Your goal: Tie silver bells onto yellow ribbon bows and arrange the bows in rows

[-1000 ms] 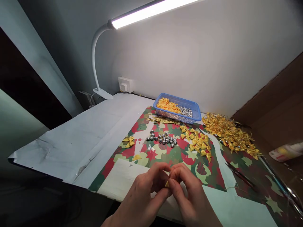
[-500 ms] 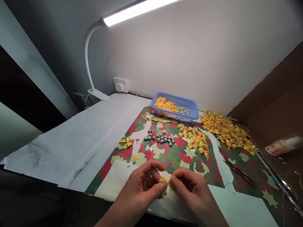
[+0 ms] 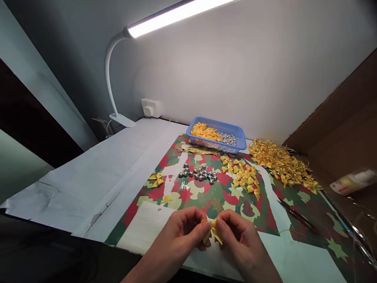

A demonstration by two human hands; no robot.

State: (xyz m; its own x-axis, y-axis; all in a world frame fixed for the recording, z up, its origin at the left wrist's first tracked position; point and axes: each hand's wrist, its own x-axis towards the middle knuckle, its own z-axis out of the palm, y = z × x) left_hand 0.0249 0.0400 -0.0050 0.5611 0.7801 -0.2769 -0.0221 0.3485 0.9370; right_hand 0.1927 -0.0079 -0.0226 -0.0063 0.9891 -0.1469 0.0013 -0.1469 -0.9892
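Observation:
Between my two hands is a small yellow ribbon bow, its tails pointing down toward me. My left hand pinches its left side between thumb and fingers. With thumb and forefinger my right hand grips the right side. Fingertips cover much of the bow's loops. Beyond my hands lie several silver bells in a loose group. Several yellow bows are spread to their right, and a few yellow ribbon pieces lie to the left.
A blue basket with yellow ribbon pieces and silver beads stands by the wall, gold ties before it. A heap of yellow bows lies right, near tweezers and a white bottle. A white lamp arches over the left.
The bow has been turned between my fingers, so both tails now show below it. My hands stay close together, and the view has tilted slightly.

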